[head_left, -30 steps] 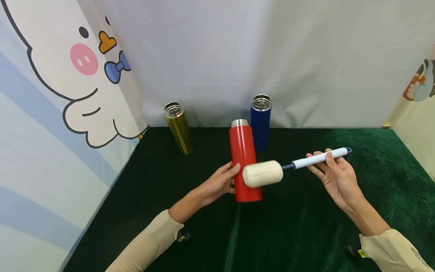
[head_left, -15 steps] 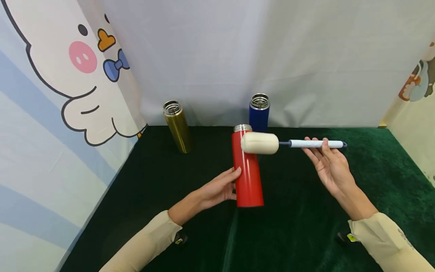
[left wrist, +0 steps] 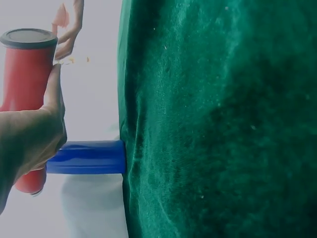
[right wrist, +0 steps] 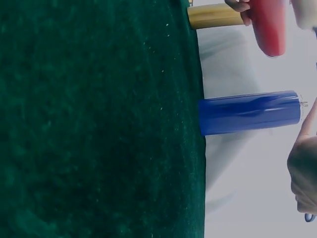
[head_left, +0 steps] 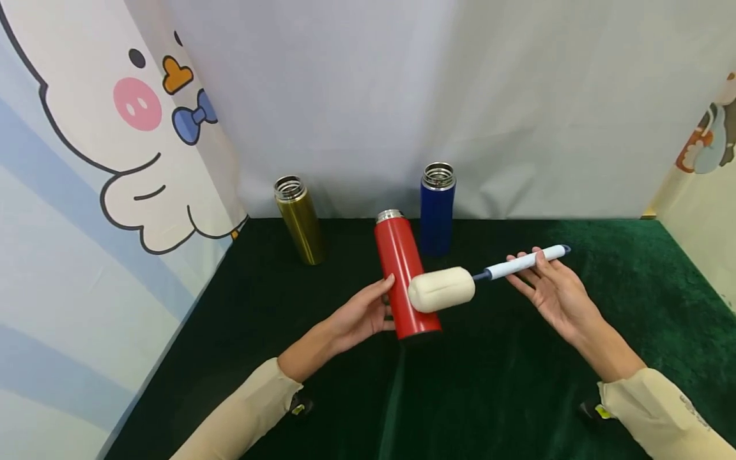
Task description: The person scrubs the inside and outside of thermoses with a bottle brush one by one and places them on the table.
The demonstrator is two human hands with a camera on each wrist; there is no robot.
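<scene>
My left hand (head_left: 362,316) grips a red bottle (head_left: 397,252) around its lower half and holds it up, its steel mouth tilted up and to the left. In the left wrist view the bottle's dark base (left wrist: 28,37) shows. My right hand (head_left: 554,294) pinches the white handle of a bottle brush (head_left: 520,264) between thumb and fingers. The brush's cream sponge head (head_left: 441,289) points left and overlaps the lower part of the red bottle in the head view. Behind them stands a blue bottle (head_left: 437,217), upright and without a lid.
A gold bottle (head_left: 301,223), also lidless, stands at the back left of the dark green cloth (head_left: 489,396). A white curtain (head_left: 345,96) hangs behind the bottles. At left is a wall hanging (head_left: 75,211) with a cartoon animal.
The brush head rises towards the bottle's neck, then comes back down to its lower part. The red bottle now leans further left at the top. Both hands keep their hold.
</scene>
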